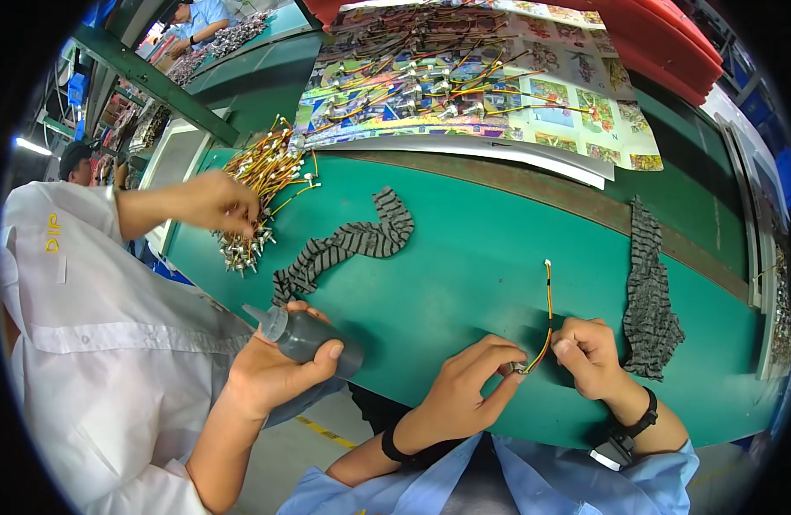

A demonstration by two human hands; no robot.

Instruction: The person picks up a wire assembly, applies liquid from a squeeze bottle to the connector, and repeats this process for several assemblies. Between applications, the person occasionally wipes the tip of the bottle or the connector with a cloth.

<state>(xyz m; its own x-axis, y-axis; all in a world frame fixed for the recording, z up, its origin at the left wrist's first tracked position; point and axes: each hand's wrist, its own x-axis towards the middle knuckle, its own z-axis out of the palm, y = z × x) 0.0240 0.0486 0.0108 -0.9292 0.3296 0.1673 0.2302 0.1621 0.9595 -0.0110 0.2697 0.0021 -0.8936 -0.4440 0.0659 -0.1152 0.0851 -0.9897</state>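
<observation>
My left hand pinches a small metal part between thumb and fingertips, just above the green tabletop. From that part a thin cable of red, yellow and black wires runs up and away, with a black band midway and a white connector at its far end. Close beside the cable, my right hand is closed with fingers curled and thumb pressed in; what it grips, if anything, is hidden. A crumpled grey-and-black striped cloth lies to the right of it.
At left, a co-worker in white holds a dark squeeze bottle and reaches over a heap of wired parts. Another striped cloth lies nearby. Beyond, a printed sheet carries many more wired parts; red sheets are stacked behind.
</observation>
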